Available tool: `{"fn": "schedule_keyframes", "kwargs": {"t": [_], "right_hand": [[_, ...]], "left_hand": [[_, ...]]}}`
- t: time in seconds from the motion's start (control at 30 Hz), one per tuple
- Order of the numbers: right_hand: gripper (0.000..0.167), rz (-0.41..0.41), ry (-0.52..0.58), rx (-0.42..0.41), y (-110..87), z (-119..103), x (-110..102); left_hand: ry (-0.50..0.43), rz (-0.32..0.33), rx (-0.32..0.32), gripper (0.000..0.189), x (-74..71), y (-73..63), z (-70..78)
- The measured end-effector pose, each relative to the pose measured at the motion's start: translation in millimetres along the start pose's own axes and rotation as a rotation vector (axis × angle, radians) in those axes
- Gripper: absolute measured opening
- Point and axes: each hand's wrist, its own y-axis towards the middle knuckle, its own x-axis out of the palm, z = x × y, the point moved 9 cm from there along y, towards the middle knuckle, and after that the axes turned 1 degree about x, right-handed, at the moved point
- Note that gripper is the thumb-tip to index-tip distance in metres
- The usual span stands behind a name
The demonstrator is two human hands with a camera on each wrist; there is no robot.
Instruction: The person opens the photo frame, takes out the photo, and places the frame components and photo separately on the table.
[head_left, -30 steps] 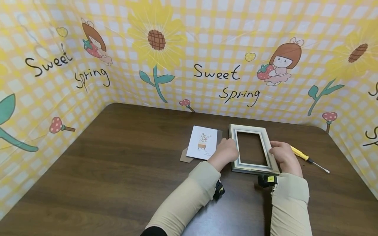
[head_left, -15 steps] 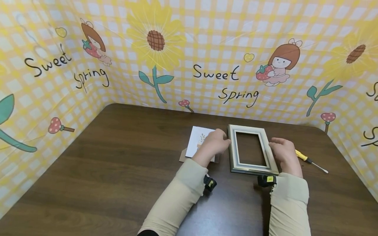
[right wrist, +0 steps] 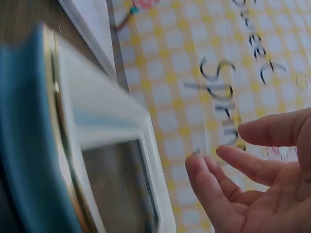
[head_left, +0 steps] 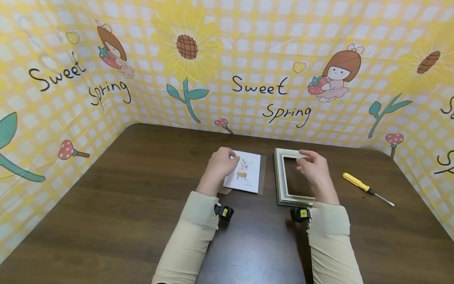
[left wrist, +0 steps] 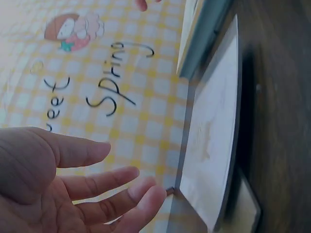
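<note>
My left hand (head_left: 220,162) hovers at the left edge of a white card (head_left: 247,173) printed with a potted plant. In the left wrist view its fingers are loosely bent, with air between thumb and fingers. Over the right side of a cream and blue-grey picture frame (head_left: 281,177) is my right hand (head_left: 313,169), holding nothing. The right wrist view shows that hand with thumb and fingers apart, beside the frame (right wrist: 68,145). The frame lies flat, its opening showing the table. A clear sheet (head_left: 262,177) sticks out under the card's right edge.
A brown board piece (head_left: 225,190) peeks from under the card's lower left. To the right of the frame lies a screwdriver (head_left: 356,181) with a yellow handle. A yellow checked cloth (head_left: 220,71) walls in the dark wooden table (head_left: 124,197).
My left hand has left the frame and moved left across the card to its left side. My right hand has left the frame's right edge and shifted left over it, uncovering the screwdriver's handle.
</note>
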Motion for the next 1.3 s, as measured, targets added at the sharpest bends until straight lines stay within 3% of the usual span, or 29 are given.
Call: {"fn": "schedule_keyframes", "kwargs": {"t": [0.3,0.57,1.03,1.3], "right_hand": [[0.051,-0.177,0.048,-0.02,-3.6,-12.9,52.4],[0.064,-0.295,0.041,0.057,-13.3,-10.2,89.8],[0.076,-0.325,0.258,0.137,-16.5,-2.9,106.9],[0.07,-0.303,0.305,0.13,-12.7,-2.4,110.6]], "left_hand": [[-0.011,0.022,-0.079,0.034,-2.2,7.0,-23.1],[-0.002,0.007,-0.104,0.034,5.6,12.5,-31.4],[-0.009,0.011,-0.14,0.031,8.5,13.0,-38.3],[-0.02,0.031,-0.147,0.033,8.3,15.2,-43.2]]}}
